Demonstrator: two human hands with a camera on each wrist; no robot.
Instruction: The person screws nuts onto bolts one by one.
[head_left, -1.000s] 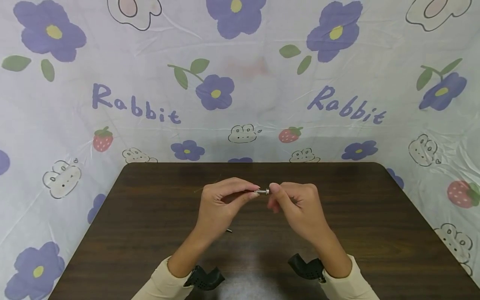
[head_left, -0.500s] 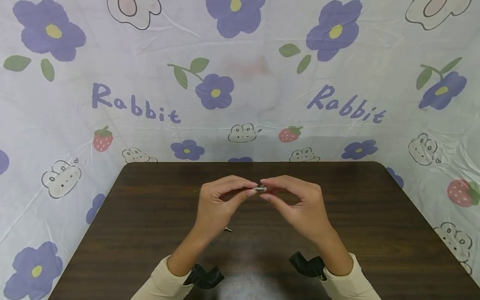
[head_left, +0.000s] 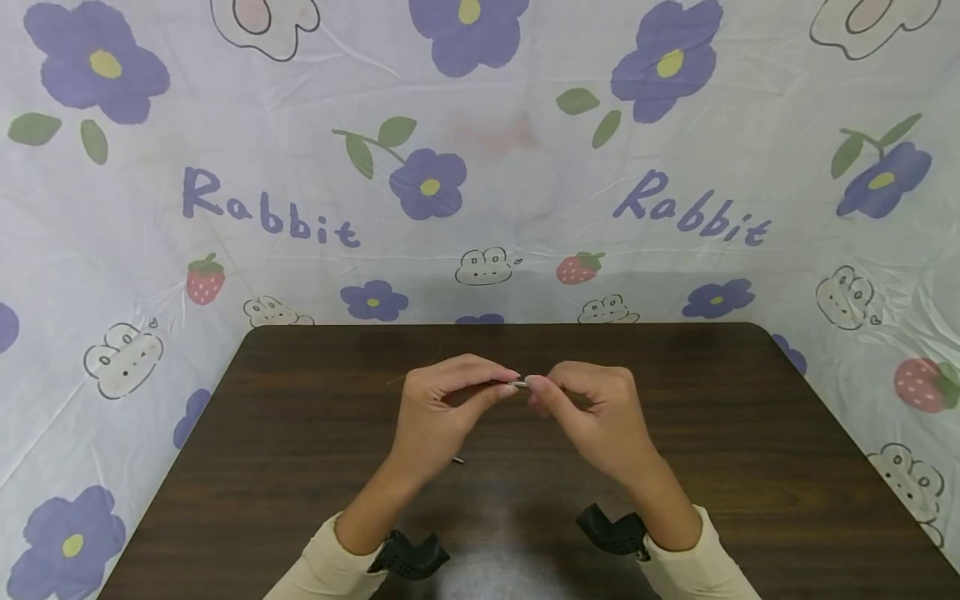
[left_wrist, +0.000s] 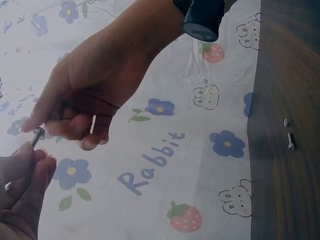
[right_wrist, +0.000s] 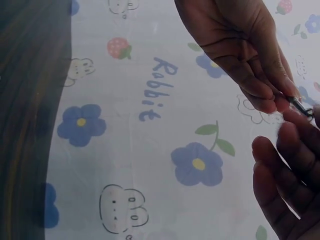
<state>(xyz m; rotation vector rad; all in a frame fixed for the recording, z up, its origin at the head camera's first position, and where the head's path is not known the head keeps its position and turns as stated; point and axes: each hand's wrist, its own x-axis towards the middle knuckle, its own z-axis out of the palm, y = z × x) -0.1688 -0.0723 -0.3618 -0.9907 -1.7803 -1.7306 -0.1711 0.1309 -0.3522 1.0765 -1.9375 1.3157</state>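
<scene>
Above the table's middle, my left hand (head_left: pixel 438 408) pinches a small silvery bolt (head_left: pixel 520 384) between thumb and fingertips. My right hand (head_left: pixel 600 408) has its thumb and curled index finger at the bolt's other end, covering it in the head view. In the left wrist view the bolt (left_wrist: pixel 37 136) shows a wider, round end near the right fingertips; whether this is its head or a nut I cannot tell. The right wrist view shows the bolt (right_wrist: pixel 301 107) bridging both hands' fingertips.
On the dark wooden table (head_left: pixel 712 433) lie a loose bolt (left_wrist: pixel 292 141) and a small nut-like piece (left_wrist: pixel 287 122). In the head view only the tip of the loose bolt (head_left: pixel 458 460) shows beside the left wrist. A patterned cloth (head_left: pixel 525 167) hangs behind.
My right fingers reached forward around the bolt's end half a second ago; now the thumb has rolled back over it and the fingers are curled. The left hand stays nearly still.
</scene>
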